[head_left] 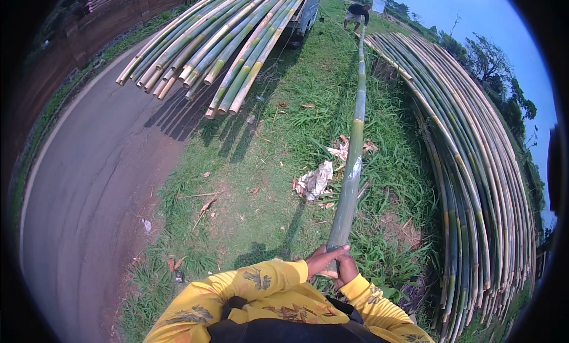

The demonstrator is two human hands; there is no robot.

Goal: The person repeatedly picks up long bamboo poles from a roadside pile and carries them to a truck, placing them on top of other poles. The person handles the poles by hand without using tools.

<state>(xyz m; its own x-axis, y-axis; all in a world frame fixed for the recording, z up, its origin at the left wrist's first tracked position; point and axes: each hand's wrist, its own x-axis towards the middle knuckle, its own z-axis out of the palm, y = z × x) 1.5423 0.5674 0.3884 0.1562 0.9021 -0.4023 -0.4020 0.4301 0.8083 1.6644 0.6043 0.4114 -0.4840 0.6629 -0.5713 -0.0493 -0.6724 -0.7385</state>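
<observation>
A long green bamboo pole (349, 186) runs away from me over the grass, its near end close to my body. My left hand (323, 261) is closed on that end from the left side. Lower on the right, my right hand (347, 268) wraps round the same end, partly hidden behind the pole. Far off, a co-worker (358, 13) bends at the other end of the pole, one arm reaching down to it. Yellow sleeves cover both my arms.
On the right lies a big stack of bamboo poles (480, 165). More bamboo poles (225, 44) jut from a vehicle (309, 14) at upper left, over the road's edge. A paved road (89, 183) curves along the left. Crumpled pale litter (314, 180) lies on the grass beside the pole.
</observation>
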